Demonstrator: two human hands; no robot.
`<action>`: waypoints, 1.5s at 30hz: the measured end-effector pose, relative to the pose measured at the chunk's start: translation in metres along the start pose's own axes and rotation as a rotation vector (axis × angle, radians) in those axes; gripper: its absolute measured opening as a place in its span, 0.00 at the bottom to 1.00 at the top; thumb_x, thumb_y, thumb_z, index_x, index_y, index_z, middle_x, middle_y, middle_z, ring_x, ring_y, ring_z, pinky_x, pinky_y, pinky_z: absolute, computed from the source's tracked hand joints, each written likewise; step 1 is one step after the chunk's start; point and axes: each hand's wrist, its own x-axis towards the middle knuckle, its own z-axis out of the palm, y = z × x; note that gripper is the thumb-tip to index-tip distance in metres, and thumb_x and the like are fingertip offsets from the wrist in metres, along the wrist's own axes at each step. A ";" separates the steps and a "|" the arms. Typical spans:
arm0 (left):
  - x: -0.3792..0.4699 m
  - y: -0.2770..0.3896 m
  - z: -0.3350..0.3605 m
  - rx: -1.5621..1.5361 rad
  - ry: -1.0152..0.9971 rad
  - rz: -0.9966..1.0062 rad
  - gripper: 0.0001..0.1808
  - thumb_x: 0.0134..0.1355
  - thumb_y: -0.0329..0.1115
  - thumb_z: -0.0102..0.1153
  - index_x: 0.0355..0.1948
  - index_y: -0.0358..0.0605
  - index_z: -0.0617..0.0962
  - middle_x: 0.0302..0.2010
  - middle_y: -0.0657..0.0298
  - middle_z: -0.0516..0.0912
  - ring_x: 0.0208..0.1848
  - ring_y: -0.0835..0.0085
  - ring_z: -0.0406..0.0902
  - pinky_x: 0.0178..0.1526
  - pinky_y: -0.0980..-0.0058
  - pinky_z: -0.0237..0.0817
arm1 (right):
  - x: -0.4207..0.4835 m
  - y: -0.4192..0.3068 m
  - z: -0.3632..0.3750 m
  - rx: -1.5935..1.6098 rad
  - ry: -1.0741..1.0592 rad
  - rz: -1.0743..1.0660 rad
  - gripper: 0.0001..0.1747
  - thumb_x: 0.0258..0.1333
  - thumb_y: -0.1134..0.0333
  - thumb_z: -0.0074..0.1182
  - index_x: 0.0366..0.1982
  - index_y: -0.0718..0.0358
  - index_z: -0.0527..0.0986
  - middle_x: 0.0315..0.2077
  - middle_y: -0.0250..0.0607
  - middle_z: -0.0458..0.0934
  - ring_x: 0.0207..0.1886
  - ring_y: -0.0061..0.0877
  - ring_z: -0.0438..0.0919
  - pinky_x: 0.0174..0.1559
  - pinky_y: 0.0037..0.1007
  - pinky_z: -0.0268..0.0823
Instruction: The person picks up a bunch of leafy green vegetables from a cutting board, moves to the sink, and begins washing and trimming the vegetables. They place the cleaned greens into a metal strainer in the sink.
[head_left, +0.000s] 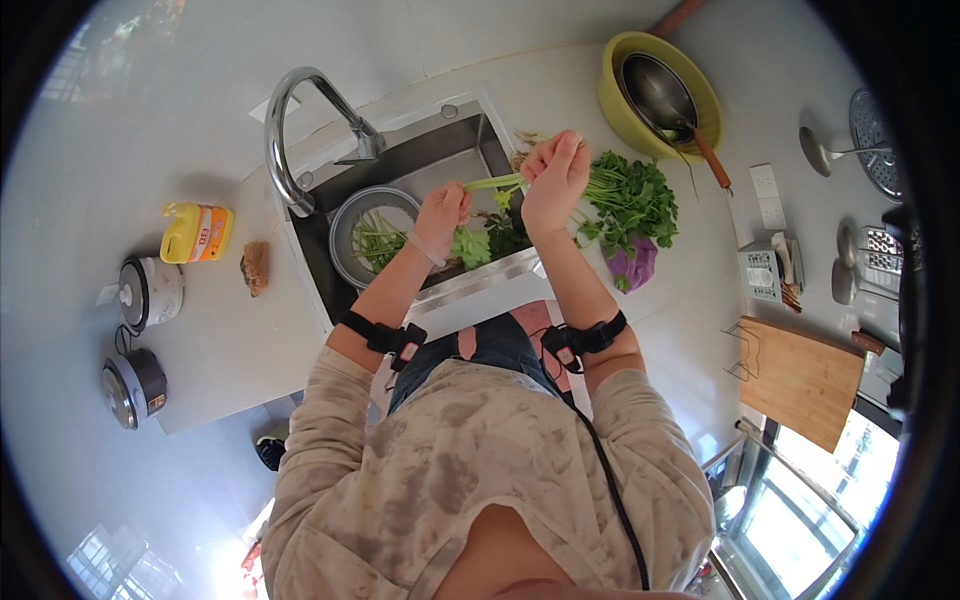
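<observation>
My left hand (441, 219) grips pale green celery stalks (491, 182) over the sink (442, 176); leaves (472, 249) hang below it. At the other end of the stalks, my right hand (555, 176) is closed with its fingertips pinched together; what exactly lies between them is hidden. Stringy roots (521, 159) show beside that hand. Under my left hand, in the sink, a round grey pan (341, 251) contains green stems (375, 238). A leafy bunch of celery (637, 199) lies on the counter to the right, against a purple cloth or bag (634, 264).
A chrome faucet (281, 135) arches over the sink's left side. At back right stands a yellow-green basin (611, 94) holding a dark wok (656, 86). A yellow jug (196, 232), a brown sponge-like item (255, 268) and two cookers (154, 289) stand left. A wooden cutting board (802, 379) is at right.
</observation>
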 end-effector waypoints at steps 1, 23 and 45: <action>0.006 -0.002 0.000 -0.062 0.014 -0.020 0.16 0.68 0.37 0.43 0.21 0.45 0.65 0.19 0.70 0.61 0.22 0.79 0.54 0.28 0.75 0.51 | -0.003 0.003 0.003 -0.027 0.013 -0.039 0.15 0.71 0.56 0.41 0.32 0.58 0.61 0.20 0.26 0.56 0.19 0.13 0.53 0.20 0.20 0.47; 0.009 -0.041 -0.152 -0.437 0.102 -0.152 0.12 0.71 0.33 0.46 0.48 0.39 0.76 0.43 0.62 0.80 0.43 0.73 0.77 0.44 0.74 0.69 | -0.064 0.191 0.013 -0.211 -0.393 0.869 0.12 0.65 0.71 0.44 0.47 0.63 0.75 0.32 0.31 0.75 0.34 0.19 0.73 0.39 0.23 0.68; -0.047 -0.102 -0.293 -0.019 0.829 -0.313 0.16 0.67 0.36 0.49 0.52 0.42 0.75 0.42 0.59 0.82 0.41 0.71 0.81 0.44 0.71 0.73 | -0.061 0.274 -0.063 -0.668 -0.665 0.645 0.15 0.63 0.68 0.50 0.48 0.68 0.75 0.41 0.39 0.80 0.43 0.25 0.79 0.43 0.26 0.72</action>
